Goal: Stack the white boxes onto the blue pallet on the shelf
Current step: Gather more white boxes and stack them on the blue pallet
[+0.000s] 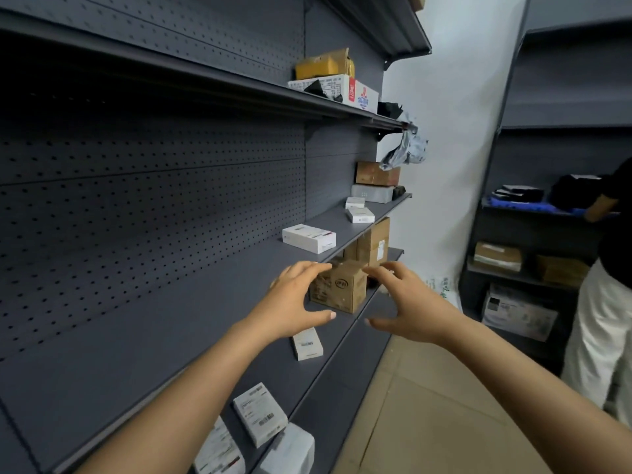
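Palms empty, left hand (294,299) and right hand (407,302) splay either side of the twelve-o'clock carton (342,290), seemingly to clasp it.

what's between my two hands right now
A brown cardboard box sits between the left hand and right hand, seen in the head view.

matt metal shelf (171,336), cardboard box (342,289)

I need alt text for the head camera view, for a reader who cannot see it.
An open left hand and right hand reach toward a small brown cardboard box on a dark grey metal shelf. Several flat white boxes lie along the shelves; another person stands at right.
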